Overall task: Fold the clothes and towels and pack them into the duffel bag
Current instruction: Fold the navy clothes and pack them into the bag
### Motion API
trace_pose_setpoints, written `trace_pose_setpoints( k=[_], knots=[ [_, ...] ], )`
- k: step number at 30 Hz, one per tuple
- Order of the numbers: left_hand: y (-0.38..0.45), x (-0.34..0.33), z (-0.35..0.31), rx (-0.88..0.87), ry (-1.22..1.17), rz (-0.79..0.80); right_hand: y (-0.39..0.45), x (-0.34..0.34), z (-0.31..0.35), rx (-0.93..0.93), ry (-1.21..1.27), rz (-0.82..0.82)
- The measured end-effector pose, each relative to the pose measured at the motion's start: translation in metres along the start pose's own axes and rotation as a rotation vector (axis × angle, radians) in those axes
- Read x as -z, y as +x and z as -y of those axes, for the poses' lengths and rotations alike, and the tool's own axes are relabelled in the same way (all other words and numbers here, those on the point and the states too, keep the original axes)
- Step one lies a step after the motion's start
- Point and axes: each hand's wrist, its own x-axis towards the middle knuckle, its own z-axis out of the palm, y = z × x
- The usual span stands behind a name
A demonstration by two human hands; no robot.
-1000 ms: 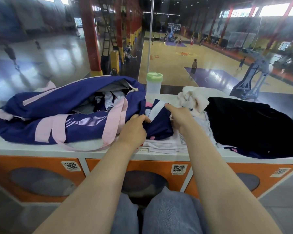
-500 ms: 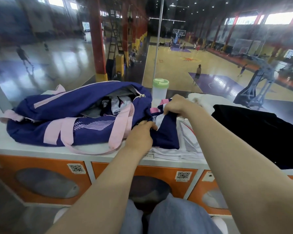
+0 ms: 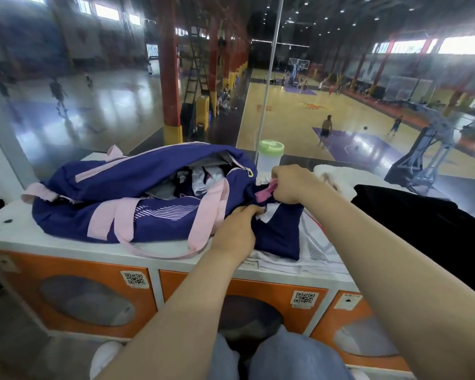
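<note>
A navy duffel bag (image 3: 121, 187) with pink straps lies unzipped on the white counter (image 3: 66, 242), with several clothes showing inside. Right beside it is a navy garment (image 3: 280, 234) with pink and white trim. My left hand (image 3: 235, 231) grips its near edge. My right hand (image 3: 294, 185) pinches its pink top edge next to the bag's opening. Under the garment lies a white striped garment (image 3: 316, 250). A black garment (image 3: 422, 229) is spread at the right, and a white towel (image 3: 337, 176) lies behind it.
A clear bottle with a green lid (image 3: 270, 154) stands behind the bag against a glass wall. Orange locker doors (image 3: 93, 297) with QR stickers sit below the counter. My knees in jeans (image 3: 285, 357) are close to the lockers. Below the glass is a basketball court.
My right hand has moved from flat on the navy garment to its far pink edge and pinched it, lifting it toward the bag. My left hand kept its grip on the near edge.
</note>
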Motion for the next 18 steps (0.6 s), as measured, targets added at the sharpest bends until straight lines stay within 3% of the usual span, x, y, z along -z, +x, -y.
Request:
trace_pose_setpoints(
  k=[5, 8, 13, 18],
  knots=[
    [-0.004, 0.019, -0.012, 0.049, -0.043, -0.070, -0.026, 0.024, -0.016, 0.095, 0.171, -0.120],
    [-0.015, 0.044, -0.008, 0.007, -0.046, -0.208, -0.043, 0.048, -0.012, 0.184, 0.207, -0.142],
    [-0.029, 0.096, 0.035, 0.031, 0.190, -0.382, -0.065, 0.092, 0.013, 0.334, 0.260, -0.092],
    [-0.035, 0.128, 0.102, 0.215, 0.617, -0.213, -0.080, 0.124, 0.064, 0.472, 0.342, -0.037]
  ],
)
